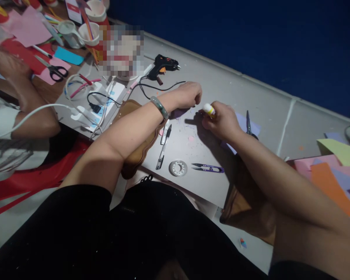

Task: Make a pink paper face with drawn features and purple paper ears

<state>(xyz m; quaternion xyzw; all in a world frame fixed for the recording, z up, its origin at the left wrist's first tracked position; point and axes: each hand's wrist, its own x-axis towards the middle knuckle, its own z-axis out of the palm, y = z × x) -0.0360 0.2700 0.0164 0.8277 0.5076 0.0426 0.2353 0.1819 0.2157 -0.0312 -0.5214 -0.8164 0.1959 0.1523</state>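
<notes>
My right hand [223,119] is closed around what looks like a glue stick [209,109] with a white end and a yellow label, held above the grey table. My left hand [191,94], with a bangle on its wrist, is just left of it, its fingers curled downward; whatever they pinch is hidden. Below the hands lie a white marker [165,133], a black-and-clear pen [163,149], a roll of tape [178,168] and purple thread snips [208,168]. Dark scissors [248,123] rest on purple paper [255,127] beside my right wrist.
A black glue gun [163,66] with its cord lies beyond my left hand. At left are a white power strip [106,103], cables, cups [89,33] and another person's arm [32,105]. Coloured paper sheets [334,186] are piled at right.
</notes>
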